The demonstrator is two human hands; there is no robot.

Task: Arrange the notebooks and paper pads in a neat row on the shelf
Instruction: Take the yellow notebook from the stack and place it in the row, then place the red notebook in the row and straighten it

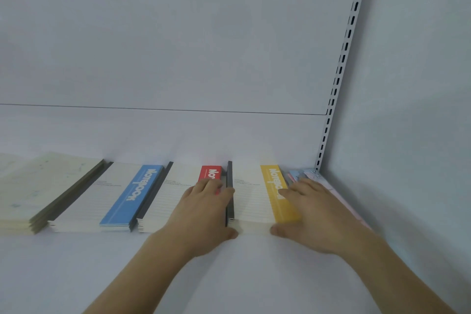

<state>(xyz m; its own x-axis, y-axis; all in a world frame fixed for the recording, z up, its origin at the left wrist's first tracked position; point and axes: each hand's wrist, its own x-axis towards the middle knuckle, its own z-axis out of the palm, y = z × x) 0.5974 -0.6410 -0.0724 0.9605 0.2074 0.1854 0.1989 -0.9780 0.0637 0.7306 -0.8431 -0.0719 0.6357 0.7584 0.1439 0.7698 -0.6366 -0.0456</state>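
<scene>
Both hands flat, left hand (204, 208) on red-band stack (186, 196), right hand (314, 214) on yellow-band stack (257, 194), long axes toward wall.

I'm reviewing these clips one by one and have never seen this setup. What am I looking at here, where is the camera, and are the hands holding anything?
There is no machine: a person works with bare hands, filmed by one wide-angle camera worn on the head, looking forward and down. On a white shelf lie stacks of notebooks in a row: a pale green stack, a blue-banded stack, a red-banded stack, a yellow-banded stack and a pink stack in the corner. The left hand rests on the red-banded stack, and the right hand lies flat over the yellow-banded one, thumbs at the front edges. Nothing is lifted; they seem to be squaring the stacks.
</scene>
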